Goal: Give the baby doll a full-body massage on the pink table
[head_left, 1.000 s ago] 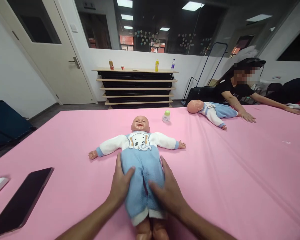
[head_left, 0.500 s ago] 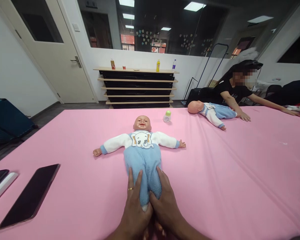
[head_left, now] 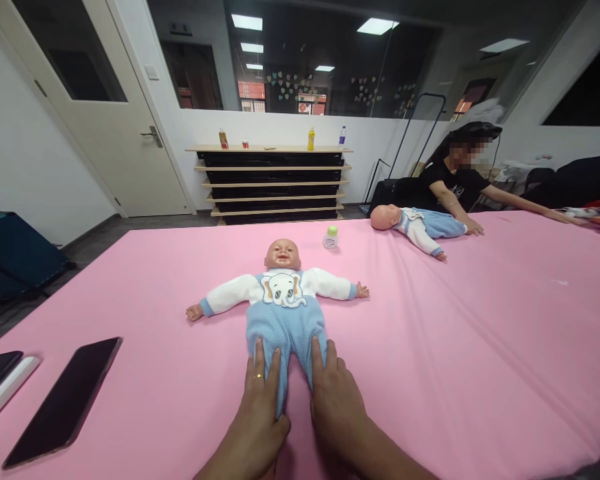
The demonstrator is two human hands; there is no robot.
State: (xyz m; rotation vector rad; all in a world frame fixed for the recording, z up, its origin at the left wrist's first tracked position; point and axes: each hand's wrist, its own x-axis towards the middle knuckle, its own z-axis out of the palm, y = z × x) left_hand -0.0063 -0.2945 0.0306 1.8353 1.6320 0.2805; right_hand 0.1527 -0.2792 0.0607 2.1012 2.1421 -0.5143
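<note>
A baby doll [head_left: 285, 320] lies face up in front of me, arms spread, in a white and light-blue fleece suit with an elephant on the chest. My left hand [head_left: 260, 403] is around the lower part of one leg, its fingers stretched along the blue fabric and a ring on one of them. Around the other leg is my right hand [head_left: 337, 400], fingers pointing up towards the hips; its thumb is mostly hidden. Between the hands the legs are apart, and my palms cover the feet. Beyond the doll's head stands a small clear bottle with a green cap [head_left: 331, 237].
A pink-covered table [head_left: 430, 373] bears everything. A phone [head_left: 65, 400] and a white-edged device [head_left: 7, 393] lie at left. Far right, a person [head_left: 455, 180] reaches across beside a second doll [head_left: 420, 227]. A shelf rack [head_left: 275, 167] stands behind.
The doll's legs, close together before, have moved apart. My hands have separated with them, the left one to the left and the right one to the right. The view has shifted slightly.
</note>
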